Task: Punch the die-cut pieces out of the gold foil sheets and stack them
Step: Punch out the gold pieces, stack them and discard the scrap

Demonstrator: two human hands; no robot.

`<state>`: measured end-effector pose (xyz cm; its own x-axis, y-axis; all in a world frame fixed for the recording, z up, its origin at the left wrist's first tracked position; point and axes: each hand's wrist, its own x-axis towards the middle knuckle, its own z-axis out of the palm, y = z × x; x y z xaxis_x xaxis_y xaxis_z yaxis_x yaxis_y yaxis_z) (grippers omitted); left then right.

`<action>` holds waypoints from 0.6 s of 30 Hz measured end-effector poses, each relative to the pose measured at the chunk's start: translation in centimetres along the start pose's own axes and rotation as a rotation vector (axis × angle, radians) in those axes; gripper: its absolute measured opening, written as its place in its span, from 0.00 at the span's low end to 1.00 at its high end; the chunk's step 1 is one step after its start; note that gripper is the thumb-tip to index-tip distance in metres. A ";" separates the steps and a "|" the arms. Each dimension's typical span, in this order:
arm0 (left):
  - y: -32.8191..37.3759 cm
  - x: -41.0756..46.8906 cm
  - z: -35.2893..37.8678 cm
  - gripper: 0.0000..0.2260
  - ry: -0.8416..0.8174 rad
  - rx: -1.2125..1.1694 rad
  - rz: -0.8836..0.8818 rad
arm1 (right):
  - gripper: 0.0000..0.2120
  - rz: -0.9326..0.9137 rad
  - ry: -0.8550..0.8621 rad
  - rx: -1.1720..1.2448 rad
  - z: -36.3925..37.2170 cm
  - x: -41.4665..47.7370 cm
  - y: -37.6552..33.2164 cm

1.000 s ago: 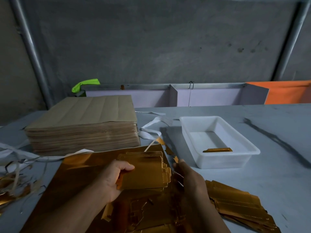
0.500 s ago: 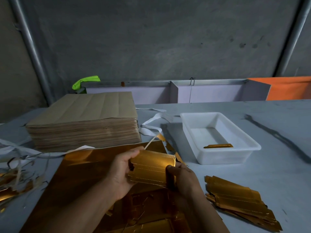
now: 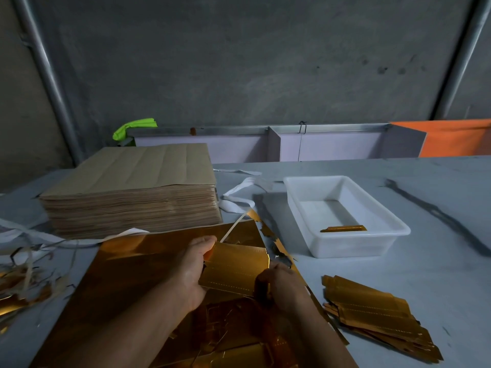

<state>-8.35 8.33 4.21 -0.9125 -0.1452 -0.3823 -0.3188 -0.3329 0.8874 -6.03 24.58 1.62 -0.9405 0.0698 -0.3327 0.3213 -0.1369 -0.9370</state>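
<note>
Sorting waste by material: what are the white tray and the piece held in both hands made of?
White tray: apparently plastic, with smooth, slightly translucent moulded walls and a rolled rim. Held piece: likely gold foil-laminated card; it has a mirror-like sheen and dashed score lines, and keeps flat between both hands.

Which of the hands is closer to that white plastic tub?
Right. The right hand sits just left of and nearer than the white tub; the left hand is farther left.

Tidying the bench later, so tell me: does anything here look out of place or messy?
One gold strip lies alone in the white tub, apart from the punched pieces stacked loosely and askew on the table at right. Torn gold and paper trimmings litter the left edge. Both hands hold a gold piece.
</note>
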 end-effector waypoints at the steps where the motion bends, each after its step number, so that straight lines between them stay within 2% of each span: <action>1: 0.0 0.1 -0.1 0.05 -0.009 0.008 0.009 | 0.09 -0.003 0.006 0.001 0.0 0.0 -0.1; 9: 0.1 -0.1 -0.2 0.18 -0.175 0.179 0.002 | 0.12 0.020 0.105 0.268 -0.6 0.0 -0.6; 14: -0.9 -1.0 0.1 0.22 -0.203 0.218 -0.057 | 0.13 0.013 0.205 0.250 -0.6 0.0 -0.4; 18: -2.3 -1.8 0.8 0.27 -0.175 0.216 -0.103 | 0.09 -0.007 0.285 0.251 -0.7 -0.4 -0.5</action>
<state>-6.18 10.12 3.08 -0.8971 0.0485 -0.4392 -0.4416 -0.1286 0.8879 -5.77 25.32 2.11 -0.8624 0.3392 -0.3759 0.2444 -0.3713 -0.8958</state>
